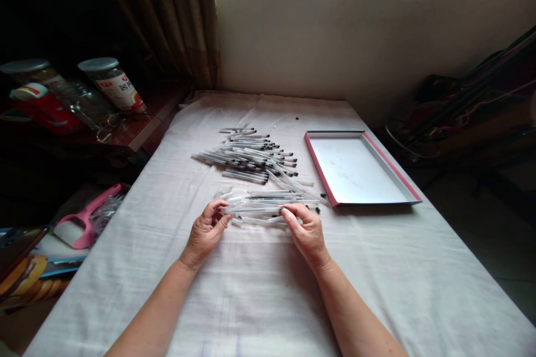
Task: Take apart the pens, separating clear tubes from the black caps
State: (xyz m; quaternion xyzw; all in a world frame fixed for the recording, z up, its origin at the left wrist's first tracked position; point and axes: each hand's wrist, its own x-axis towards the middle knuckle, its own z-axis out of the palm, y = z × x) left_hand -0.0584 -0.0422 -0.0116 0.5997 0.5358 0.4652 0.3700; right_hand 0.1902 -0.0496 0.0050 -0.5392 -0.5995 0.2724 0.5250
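Observation:
A clear-barrelled pen (255, 211) lies level between my two hands, above the near part of the table. My left hand (208, 228) pinches its left end, and the fingertips of my right hand (305, 226) close on its right end. Just behind it lie loose pen parts (274, 196): clear tubes, dark refills and small black caps (317, 210). Farther back is a large pile of clear pens with black ends (247, 155), most of them pointing right. Small clear pieces beside my left fingers are too blurred to name.
A shallow white tray with pink sides (347, 170) sits at the right of the cloth-covered table (259, 301). Jars (115, 83) and glasses (109, 128) stand on a dark cabinet at left. Below is a pink-handled scoop (86, 223). A wall (293, 33) rises behind.

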